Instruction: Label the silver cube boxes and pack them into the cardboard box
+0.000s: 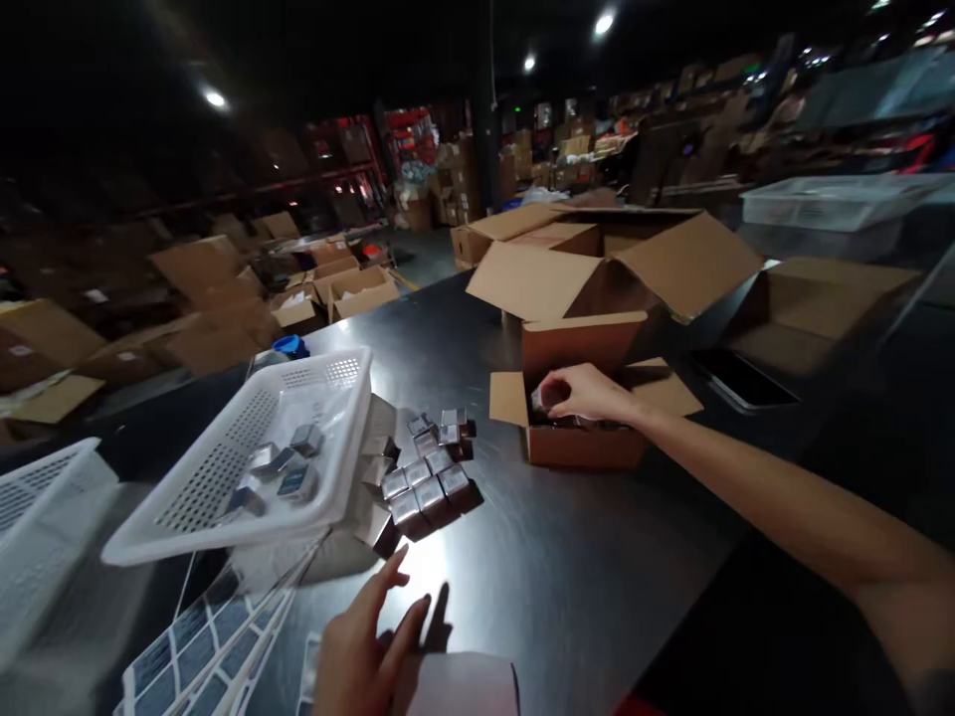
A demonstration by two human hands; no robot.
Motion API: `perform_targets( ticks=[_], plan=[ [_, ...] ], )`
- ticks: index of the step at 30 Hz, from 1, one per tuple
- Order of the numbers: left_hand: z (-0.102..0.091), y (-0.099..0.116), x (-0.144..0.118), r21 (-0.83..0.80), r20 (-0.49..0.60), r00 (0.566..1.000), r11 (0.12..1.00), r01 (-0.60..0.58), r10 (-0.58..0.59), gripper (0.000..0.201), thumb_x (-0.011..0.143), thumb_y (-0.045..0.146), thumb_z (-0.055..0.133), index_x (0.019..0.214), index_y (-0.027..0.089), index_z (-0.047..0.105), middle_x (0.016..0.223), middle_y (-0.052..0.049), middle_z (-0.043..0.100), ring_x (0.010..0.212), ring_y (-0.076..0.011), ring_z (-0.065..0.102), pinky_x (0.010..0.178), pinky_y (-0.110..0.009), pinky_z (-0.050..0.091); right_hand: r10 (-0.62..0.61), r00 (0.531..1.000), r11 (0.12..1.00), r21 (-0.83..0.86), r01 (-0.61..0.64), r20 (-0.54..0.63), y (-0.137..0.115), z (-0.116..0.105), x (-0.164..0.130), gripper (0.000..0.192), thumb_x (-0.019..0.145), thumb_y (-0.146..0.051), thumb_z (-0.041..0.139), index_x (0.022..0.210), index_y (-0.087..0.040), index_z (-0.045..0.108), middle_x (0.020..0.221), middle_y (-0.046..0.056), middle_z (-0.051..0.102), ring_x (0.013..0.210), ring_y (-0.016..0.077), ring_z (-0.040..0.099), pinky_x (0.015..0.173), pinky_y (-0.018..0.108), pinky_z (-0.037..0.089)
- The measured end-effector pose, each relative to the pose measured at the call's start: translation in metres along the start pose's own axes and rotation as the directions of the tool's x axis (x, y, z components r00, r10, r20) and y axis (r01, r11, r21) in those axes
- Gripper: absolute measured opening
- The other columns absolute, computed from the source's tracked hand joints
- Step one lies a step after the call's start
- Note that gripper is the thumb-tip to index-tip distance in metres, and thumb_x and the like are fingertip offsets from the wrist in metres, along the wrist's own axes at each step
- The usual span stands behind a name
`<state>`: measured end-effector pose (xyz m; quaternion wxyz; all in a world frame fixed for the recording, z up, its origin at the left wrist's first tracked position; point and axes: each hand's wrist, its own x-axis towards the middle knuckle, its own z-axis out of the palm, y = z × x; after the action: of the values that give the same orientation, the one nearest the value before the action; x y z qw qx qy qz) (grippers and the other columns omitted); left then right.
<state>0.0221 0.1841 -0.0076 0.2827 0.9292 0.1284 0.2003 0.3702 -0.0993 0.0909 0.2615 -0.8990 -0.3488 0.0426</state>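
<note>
My right hand (589,393) reaches into a small open brown carton (586,449). Its fingers are pinched on a small silvery box (538,399), partly hidden by the hand and the carton's wall. My left hand (358,636) is over the table's near edge with thumb and fingers apart, holding nothing. Just beyond its fingertips, several small silvery boxes (431,494) stand in a cluster on the table. A white item (467,684), cut off by the bottom of the view, lies beside the left hand.
A white perforated basket (358,418) with several small boxes stands left of the cluster. Label sheets (216,646) lie in front of it. Behind the carton is a large open cardboard box (533,273). A black phone-like slab (742,378) lies on the dark metal table (567,557).
</note>
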Motion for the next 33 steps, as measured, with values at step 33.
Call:
perform_targets(
  ticks=[33],
  plan=[
    [-0.014,0.008,0.008,0.056,-0.248,0.957,0.984,0.169,-0.151,0.054,0.106,0.052,0.031,0.116,0.018,0.072,0.056,0.001,0.063,0.046,-0.0121,0.051,0.054,-0.026,0.032,-0.505,0.844,0.728,0.614,0.306,0.178,-0.183,0.186,-0.079,0.048,0.081,-0.032,0.081,0.122,-0.021,0.058,0.103,0.005,0.073,0.094,0.0211,0.07,0.085,0.035,0.056]
  ],
)
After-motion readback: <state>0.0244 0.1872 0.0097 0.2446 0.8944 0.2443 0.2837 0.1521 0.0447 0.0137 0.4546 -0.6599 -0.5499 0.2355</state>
